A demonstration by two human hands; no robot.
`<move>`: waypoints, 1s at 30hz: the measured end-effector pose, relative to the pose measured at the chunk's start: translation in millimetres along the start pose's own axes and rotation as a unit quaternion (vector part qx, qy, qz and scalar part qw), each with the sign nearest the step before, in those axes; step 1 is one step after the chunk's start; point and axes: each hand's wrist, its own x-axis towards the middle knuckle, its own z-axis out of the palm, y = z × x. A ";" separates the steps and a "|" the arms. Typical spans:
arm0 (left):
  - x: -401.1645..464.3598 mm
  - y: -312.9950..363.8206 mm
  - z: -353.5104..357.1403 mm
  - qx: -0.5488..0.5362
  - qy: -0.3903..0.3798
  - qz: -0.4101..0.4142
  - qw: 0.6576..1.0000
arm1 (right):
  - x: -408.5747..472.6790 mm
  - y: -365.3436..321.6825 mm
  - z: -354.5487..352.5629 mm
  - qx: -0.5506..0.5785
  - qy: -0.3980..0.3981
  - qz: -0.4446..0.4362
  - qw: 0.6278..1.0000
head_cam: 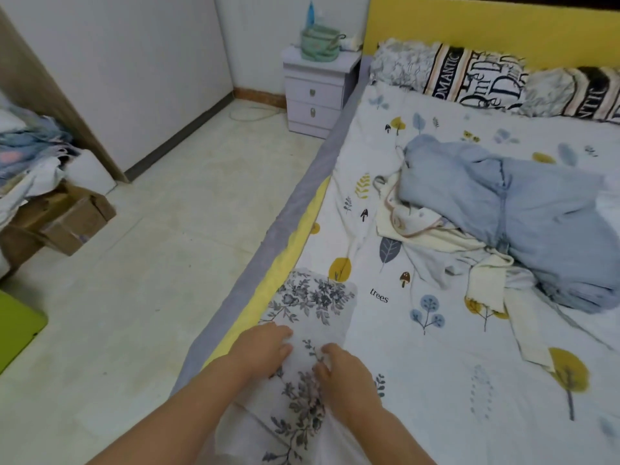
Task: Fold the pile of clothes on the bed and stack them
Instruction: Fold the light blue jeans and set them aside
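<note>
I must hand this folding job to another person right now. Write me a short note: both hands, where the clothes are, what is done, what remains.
Left hand and right hand: both rest on the floral garment, fingers bent; a grip cannot be told.
Floral garment: at the near bed edge, folding in progress.
Pile: blue garment over cream clothes, unfolded, mid-bed.
Done: no finished stack visible.
Left: finish the floral garment, fold the pile, stack all.
</note>
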 end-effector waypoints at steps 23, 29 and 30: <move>-68.4 269.2 -97.2 0.056 -0.003 0.137 0.989 | -170.8 123.3 -243.1 -0.098 -0.065 0.048 0.992; -39.5 360.9 -89.6 0.042 0.012 0.135 0.990 | -196.1 208.7 -307.3 -0.118 -0.042 0.073 0.989; -32.7 374.1 -85.5 0.036 0.015 0.131 0.991 | -197.2 223.7 -316.3 -0.125 -0.036 0.071 0.989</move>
